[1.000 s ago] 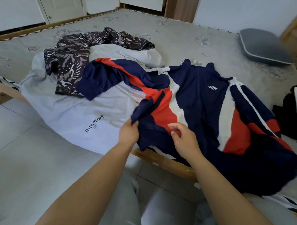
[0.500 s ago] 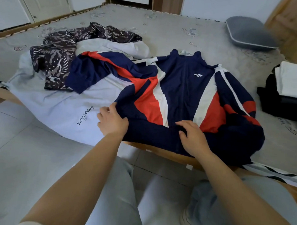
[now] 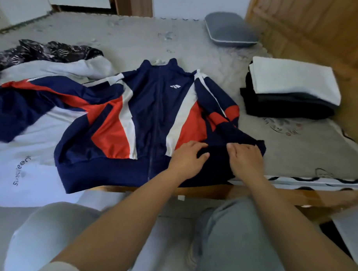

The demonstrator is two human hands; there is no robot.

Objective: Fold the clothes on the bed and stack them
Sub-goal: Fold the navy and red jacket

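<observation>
A navy, red and white zip jacket [image 3: 145,116] lies front up and spread flat near the front edge of the bed [image 3: 308,151]. Its left sleeve trails off to the left, and its right sleeve is folded down along its side. My left hand [image 3: 187,158] rests with relaxed fingers on the jacket's lower right front. My right hand [image 3: 246,159] lies on the dark cuff end of the right sleeve. A pale grey garment [image 3: 22,159] with printed lettering lies under the jacket's left side. A dark patterned garment [image 3: 45,51] is crumpled behind it.
A stack of folded clothes [image 3: 290,91], white on top of dark ones, sits at the right of the bed. A grey pillow [image 3: 229,30] lies at the far end beside the wooden headboard [image 3: 312,33]. My knees are against the bed's wooden rail [image 3: 216,191].
The jacket has gone from bunched to spread flat. Both hands moved from its lower left part to its lower right, onto the right sleeve. The view swung right.
</observation>
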